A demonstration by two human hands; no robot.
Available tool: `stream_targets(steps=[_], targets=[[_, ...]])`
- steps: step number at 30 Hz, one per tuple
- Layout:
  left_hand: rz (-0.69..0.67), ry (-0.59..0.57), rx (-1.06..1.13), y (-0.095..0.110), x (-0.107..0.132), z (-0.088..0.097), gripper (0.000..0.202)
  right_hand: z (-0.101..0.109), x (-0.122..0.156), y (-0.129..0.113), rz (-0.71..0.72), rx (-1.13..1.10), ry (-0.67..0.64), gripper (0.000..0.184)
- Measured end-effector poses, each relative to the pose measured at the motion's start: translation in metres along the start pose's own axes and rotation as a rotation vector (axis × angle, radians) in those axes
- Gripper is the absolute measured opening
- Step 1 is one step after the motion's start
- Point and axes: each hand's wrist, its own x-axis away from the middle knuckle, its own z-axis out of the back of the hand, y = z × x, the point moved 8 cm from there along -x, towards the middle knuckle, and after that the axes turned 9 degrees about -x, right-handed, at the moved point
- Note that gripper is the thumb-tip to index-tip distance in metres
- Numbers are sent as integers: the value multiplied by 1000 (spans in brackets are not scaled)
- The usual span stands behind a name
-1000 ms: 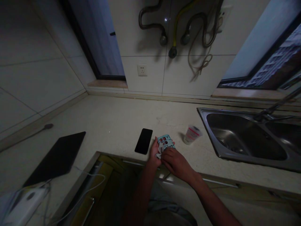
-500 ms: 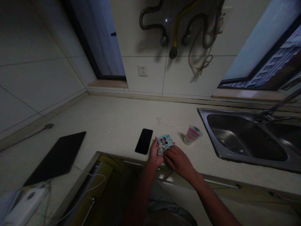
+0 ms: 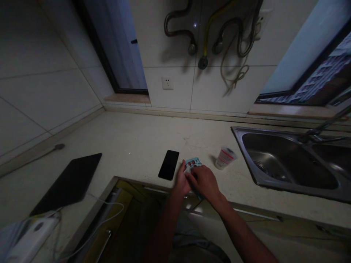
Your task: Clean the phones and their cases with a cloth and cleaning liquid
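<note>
My left hand [image 3: 182, 179] holds a small flat light-blue and grey plate [image 3: 196, 160] with round holes, near the counter's front edge. Its fingers go under and around the left side of the plate. My right hand [image 3: 203, 179] lies over the plate's lower part, with its fingers curled and bunched on it. Whether anything small is between those fingers is hidden. Just left of the hands, a black phone [image 3: 168, 165] lies flat on the counter. To their right stands a clear plastic cup [image 3: 225, 158] with red print, a little tilted in view.
A steel double sink [image 3: 287, 160] with a tap [image 3: 315, 133] is set into the counter [image 3: 131, 135] on the right. At left lie a dark flat panel [image 3: 68, 182], a white cable [image 3: 109, 215] and a white box-like thing [image 3: 33, 237]. Pipes [image 3: 203, 40] hang on the wall.
My right hand has moved up and slightly left over the plate, so it covers more of its holes. The left hand keeps its hold. The view has shifted slightly.
</note>
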Motion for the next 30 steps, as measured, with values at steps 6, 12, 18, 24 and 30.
stream_targets(steps=[6,12,18,24,30], targets=[[-15,23,-9,1,1,0,33,2,0,5,1,-39,73,13],[-4,-8,-33,1,3,-3,35,0,7,10,74,-75,91,11],[-13,-114,-59,1,0,-8,40,7,7,25,37,-74,109,13],[5,-111,-38,-2,-4,-4,45,11,5,41,-8,-78,123,16],[6,-125,-49,-2,-1,-7,48,12,7,48,-5,-80,153,18]])
